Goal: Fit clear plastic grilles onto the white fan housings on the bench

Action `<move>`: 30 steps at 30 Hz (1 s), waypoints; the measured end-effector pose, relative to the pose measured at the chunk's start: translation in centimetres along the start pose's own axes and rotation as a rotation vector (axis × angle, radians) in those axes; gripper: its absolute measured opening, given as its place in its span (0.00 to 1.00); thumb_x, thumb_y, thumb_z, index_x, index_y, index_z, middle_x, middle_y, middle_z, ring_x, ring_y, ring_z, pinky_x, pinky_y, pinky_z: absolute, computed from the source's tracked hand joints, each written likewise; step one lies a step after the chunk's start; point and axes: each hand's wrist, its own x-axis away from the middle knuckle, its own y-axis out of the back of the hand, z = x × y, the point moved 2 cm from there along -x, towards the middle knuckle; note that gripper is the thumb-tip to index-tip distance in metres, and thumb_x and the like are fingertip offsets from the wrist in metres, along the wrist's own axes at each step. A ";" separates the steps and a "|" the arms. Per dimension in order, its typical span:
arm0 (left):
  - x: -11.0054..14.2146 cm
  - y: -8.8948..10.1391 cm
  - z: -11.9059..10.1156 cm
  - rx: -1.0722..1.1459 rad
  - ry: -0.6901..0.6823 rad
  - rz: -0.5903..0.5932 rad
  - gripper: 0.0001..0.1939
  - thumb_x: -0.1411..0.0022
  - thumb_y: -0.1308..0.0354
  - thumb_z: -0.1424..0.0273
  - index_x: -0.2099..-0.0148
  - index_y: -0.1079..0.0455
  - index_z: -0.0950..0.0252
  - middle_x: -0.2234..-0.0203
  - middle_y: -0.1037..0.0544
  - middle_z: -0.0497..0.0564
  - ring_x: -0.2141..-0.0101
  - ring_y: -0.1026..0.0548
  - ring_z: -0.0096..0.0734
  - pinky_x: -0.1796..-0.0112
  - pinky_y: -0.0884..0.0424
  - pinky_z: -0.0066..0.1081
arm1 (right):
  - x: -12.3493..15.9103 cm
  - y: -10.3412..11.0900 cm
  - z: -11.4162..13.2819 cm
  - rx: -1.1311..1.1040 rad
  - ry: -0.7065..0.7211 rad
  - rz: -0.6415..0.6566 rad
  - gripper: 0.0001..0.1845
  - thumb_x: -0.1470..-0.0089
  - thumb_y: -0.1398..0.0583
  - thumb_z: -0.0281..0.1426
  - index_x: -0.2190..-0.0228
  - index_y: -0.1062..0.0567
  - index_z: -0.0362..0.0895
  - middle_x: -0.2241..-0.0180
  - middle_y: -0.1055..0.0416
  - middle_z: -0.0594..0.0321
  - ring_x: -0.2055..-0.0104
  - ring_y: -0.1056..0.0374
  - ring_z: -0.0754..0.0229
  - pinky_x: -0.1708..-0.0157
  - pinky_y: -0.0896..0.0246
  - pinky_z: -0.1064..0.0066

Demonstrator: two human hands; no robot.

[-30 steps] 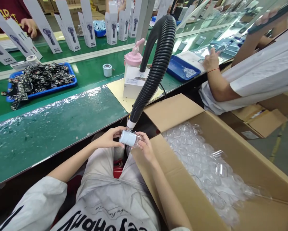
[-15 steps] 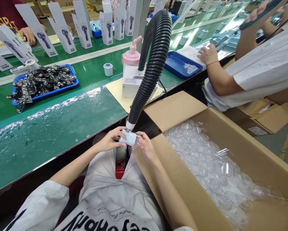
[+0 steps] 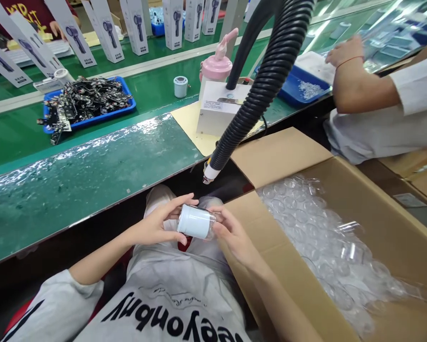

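Nearest, just below the free end of the black corrugated hose (image 3: 259, 80), a pale blue cylinder with a clear end (image 3: 197, 222) lies on its side between the hands, above the lap. The left hand (image 3: 165, 221) is half open, curved round its blue end with the fingers above and behind and the thumb low at the front. The right hand (image 3: 231, 230) has its fingers partly closed, pinching the clear end. The white nozzle (image 3: 210, 172) at the end of the hose hangs apart from the cylinder.

To the right of the hose's lower end, an open cardboard box (image 3: 280, 251) holds many clear plastic domes (image 3: 327, 242). Left of the hose stretches the green tabletop (image 3: 102, 166). Beside the hose, a white device (image 3: 216, 111) stands on a yellow sheet (image 3: 185, 126); behind it is a pink-lidded bottle (image 3: 216, 68).

Farther left of the hose are a small light blue canister (image 3: 180, 87) and a blue tray (image 3: 102, 115) heaped with circuit boards (image 3: 88, 97). Right of the hose, a co-worker's hand (image 3: 345, 51) is near a blue tray of small white pieces (image 3: 295, 91). Beyond, left of the hose, stand white fan boxes (image 3: 137, 28)
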 end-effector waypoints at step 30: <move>2.6 -1.3 -2.4 -0.182 -0.029 -0.007 0.32 0.39 0.33 0.64 0.35 0.38 0.58 0.43 0.28 0.59 0.45 0.26 0.46 0.48 0.25 0.40 | 2.5 -1.8 -1.9 -0.017 -0.301 0.134 0.32 0.41 0.47 0.61 0.63 0.30 0.43 0.78 0.26 0.61 0.83 0.32 0.63 0.87 0.39 0.76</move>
